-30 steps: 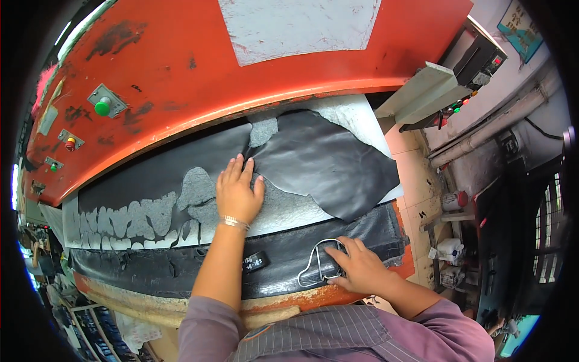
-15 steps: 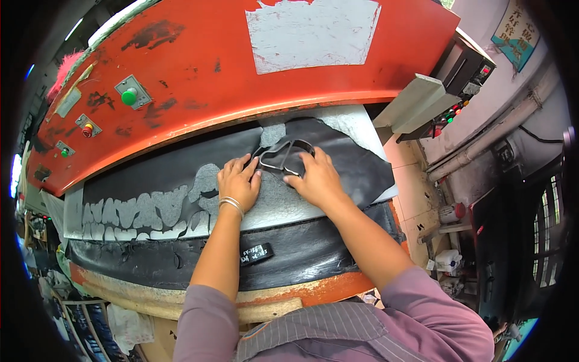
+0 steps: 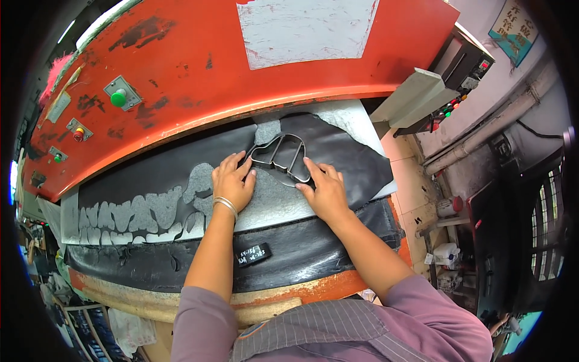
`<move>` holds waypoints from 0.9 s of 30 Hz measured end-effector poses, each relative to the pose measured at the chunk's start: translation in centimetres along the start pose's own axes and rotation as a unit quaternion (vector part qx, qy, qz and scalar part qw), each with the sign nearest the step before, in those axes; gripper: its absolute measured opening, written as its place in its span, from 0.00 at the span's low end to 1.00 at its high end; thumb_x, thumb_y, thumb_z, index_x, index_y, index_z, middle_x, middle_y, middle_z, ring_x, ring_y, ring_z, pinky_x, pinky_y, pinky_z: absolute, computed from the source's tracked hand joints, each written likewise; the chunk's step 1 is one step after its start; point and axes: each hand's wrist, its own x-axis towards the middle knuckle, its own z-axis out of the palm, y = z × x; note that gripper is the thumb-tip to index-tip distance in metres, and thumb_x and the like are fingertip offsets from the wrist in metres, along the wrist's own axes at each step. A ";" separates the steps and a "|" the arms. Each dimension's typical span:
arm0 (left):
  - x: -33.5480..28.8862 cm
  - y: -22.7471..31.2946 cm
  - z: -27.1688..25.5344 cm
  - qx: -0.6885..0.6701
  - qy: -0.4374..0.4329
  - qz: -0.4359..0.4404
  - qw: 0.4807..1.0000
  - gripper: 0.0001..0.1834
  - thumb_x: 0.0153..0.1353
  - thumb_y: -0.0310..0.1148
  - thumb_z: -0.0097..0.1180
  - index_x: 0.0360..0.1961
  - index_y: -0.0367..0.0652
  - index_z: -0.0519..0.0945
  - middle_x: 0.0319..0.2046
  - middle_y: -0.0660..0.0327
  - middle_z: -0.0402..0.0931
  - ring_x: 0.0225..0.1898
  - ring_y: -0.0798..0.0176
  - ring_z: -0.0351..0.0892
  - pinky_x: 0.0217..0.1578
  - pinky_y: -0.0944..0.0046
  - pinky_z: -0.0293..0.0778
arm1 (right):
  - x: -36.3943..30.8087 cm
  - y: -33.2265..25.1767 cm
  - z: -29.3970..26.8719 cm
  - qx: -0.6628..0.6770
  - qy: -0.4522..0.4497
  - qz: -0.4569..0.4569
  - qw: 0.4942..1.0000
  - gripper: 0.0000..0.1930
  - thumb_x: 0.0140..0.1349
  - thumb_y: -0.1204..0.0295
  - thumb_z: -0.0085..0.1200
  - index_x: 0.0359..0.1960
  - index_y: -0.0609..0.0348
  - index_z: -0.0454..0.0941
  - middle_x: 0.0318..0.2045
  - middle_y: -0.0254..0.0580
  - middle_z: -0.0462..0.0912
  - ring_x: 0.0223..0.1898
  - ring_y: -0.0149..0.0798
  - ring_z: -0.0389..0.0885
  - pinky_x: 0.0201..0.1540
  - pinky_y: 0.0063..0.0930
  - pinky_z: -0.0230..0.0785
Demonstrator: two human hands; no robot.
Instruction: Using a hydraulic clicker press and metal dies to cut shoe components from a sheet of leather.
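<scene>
Orange machinery (image 3: 199,81) fills the upper frame, cut off above; beneath it, a pale board (image 3: 265,219) bears black leather (image 3: 353,151). Upper right hangs a lettered sign (image 3: 514,33). At centre, the left hand (image 3: 233,188) rests open, the right hand (image 3: 329,192) touches a metal die (image 3: 277,149), its grip unclear; lower centre, a black block (image 3: 254,255) bears white writing.

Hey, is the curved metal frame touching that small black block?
Apart: the head view shows the metal frame over the dark sheet, with pale board between it and the black block.
</scene>
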 end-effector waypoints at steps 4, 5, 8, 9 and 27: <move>-0.3 0.3 0.2 0.011 -0.007 0.021 1.000 0.18 0.57 0.37 0.55 0.50 0.50 0.81 0.57 0.57 0.71 0.61 0.52 0.65 0.58 0.51 0.57 | -0.7 0.8 -0.5 0.052 0.005 0.018 0.998 0.32 0.48 0.64 0.67 0.57 0.58 0.73 0.44 0.50 0.78 0.46 0.49 0.75 0.50 0.38 0.65; -0.2 0.3 0.1 0.013 -0.003 0.023 1.000 0.18 0.57 0.37 0.54 0.50 0.52 0.81 0.57 0.57 0.71 0.61 0.51 0.65 0.58 0.51 0.56 | -0.8 0.7 -0.7 0.043 0.004 0.016 0.999 0.31 0.48 0.65 0.67 0.56 0.60 0.73 0.45 0.51 0.78 0.45 0.48 0.75 0.50 0.37 0.65; 0.1 0.4 -0.5 0.012 -0.007 0.027 1.000 0.19 0.57 0.37 0.54 0.51 0.54 0.80 0.58 0.55 0.69 0.62 0.51 0.63 0.59 0.51 0.56 | -0.2 0.4 -1.0 0.046 0.007 0.012 0.999 0.32 0.47 0.65 0.68 0.56 0.60 0.73 0.44 0.52 0.78 0.45 0.49 0.75 0.50 0.38 0.67; 0.2 0.5 -0.7 0.014 -0.013 0.027 0.999 0.19 0.58 0.37 0.54 0.51 0.55 0.80 0.58 0.55 0.69 0.62 0.51 0.63 0.59 0.51 0.56 | -0.2 0.4 -1.0 0.048 0.011 0.005 0.999 0.32 0.47 0.65 0.68 0.56 0.60 0.73 0.44 0.52 0.78 0.45 0.49 0.75 0.50 0.38 0.68; 0.8 0.8 -0.7 0.003 -0.018 0.052 0.998 0.17 0.57 0.37 0.55 0.49 0.57 0.82 0.60 0.51 0.66 0.64 0.48 0.61 0.61 0.48 0.52 | -0.6 0.8 -1.2 0.005 0.044 0.011 0.999 0.29 0.52 0.69 0.63 0.58 0.62 0.71 0.47 0.53 0.78 0.50 0.50 0.75 0.54 0.38 0.64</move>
